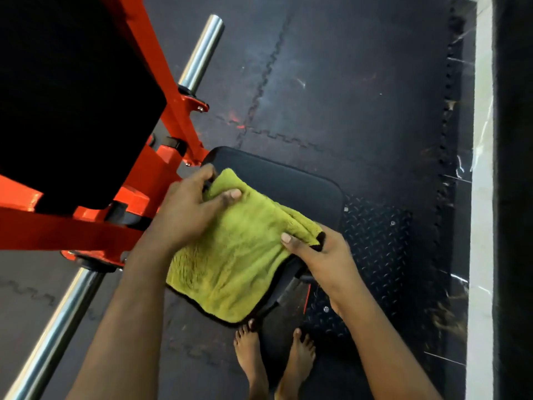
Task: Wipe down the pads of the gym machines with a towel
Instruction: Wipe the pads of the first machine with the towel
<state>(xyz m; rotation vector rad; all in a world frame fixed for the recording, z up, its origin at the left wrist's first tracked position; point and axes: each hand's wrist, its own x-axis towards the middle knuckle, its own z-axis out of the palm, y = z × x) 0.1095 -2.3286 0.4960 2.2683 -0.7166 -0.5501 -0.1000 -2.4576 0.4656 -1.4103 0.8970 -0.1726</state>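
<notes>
Step, as I judge: wiping black rectangular padded seat (282, 180); towel seems only being spread, stroke not yet begun.
Yellow-green fluffy towel with black edging (236, 249) stretched between both hands, lying over pad part beneath them.
Left hand (193, 206): palm down, fingers curled round far corner, thumb on top.
Right hand (317, 255): pinches bunched edge, thumb above.
Next move probably: press towel flat, sweep to bare pad beyond hands.

Interlocking rubber floor mats (331, 82) meet a white ledge (481, 197).

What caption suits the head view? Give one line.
The left hand and right hand hold a green towel over an orange machine's black pad.
</notes>
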